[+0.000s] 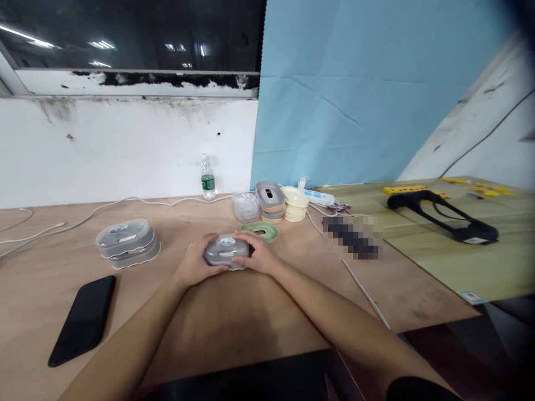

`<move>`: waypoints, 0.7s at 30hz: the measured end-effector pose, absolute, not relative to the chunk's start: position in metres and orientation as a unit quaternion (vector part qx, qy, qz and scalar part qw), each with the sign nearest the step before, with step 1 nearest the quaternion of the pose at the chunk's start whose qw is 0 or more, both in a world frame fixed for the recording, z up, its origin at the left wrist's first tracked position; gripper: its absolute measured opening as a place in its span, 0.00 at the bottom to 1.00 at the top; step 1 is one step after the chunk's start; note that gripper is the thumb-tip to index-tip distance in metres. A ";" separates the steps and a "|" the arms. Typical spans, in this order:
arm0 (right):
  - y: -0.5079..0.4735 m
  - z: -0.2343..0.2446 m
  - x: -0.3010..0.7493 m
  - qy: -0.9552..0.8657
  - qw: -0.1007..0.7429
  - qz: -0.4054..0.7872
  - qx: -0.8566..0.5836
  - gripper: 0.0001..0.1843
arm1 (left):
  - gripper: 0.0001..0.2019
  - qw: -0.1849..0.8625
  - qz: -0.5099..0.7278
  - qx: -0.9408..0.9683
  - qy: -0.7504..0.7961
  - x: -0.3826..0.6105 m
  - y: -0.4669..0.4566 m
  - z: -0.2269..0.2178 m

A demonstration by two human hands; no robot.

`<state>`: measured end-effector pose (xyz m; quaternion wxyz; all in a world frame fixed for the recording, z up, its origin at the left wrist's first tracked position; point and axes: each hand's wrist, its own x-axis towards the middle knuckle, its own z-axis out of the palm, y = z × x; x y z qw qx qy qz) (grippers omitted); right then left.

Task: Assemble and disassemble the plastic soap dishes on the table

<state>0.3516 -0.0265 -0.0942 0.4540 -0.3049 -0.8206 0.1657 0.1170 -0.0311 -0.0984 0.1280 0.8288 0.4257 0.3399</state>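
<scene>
A small grey oval container with a clear lid (pixel 226 251) rests on the wooden table (pixel 234 312) in front of me. My left hand (pixel 194 263) grips its left side with curled fingers. My right hand (pixel 259 253) closes over its right side and top edge. Just behind it lies a green oval tray (pixel 262 230).
A stack of two lidded grey containers (pixel 127 243) sits to the left, with a black phone (pixel 83 319) nearer me. Behind are clear lids (pixel 245 206), stacked coloured trays (pixel 270 201), yellow trays (pixel 295 204), a water bottle (pixel 208 177), white cables (pixel 361 285) and a black tool (pixel 443 214).
</scene>
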 end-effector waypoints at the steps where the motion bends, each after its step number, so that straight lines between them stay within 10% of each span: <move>1: -0.026 -0.095 0.352 -0.816 0.462 0.164 -0.307 0.30 | 0.42 0.119 0.335 0.835 0.420 0.117 -0.031 -0.098; 6: -0.023 -0.097 0.354 -0.791 0.500 0.152 -0.319 0.30 | 0.46 0.126 0.310 0.852 0.402 0.113 -0.028 -0.097; 11: -0.024 -0.093 0.356 -0.753 0.547 0.128 -0.342 0.24 | 0.23 0.179 0.313 0.847 0.391 0.108 -0.028 -0.097; 21: -0.029 -0.088 0.352 -0.781 0.547 0.034 -0.299 0.12 | 0.17 0.184 0.344 0.799 0.457 0.117 -0.031 -0.094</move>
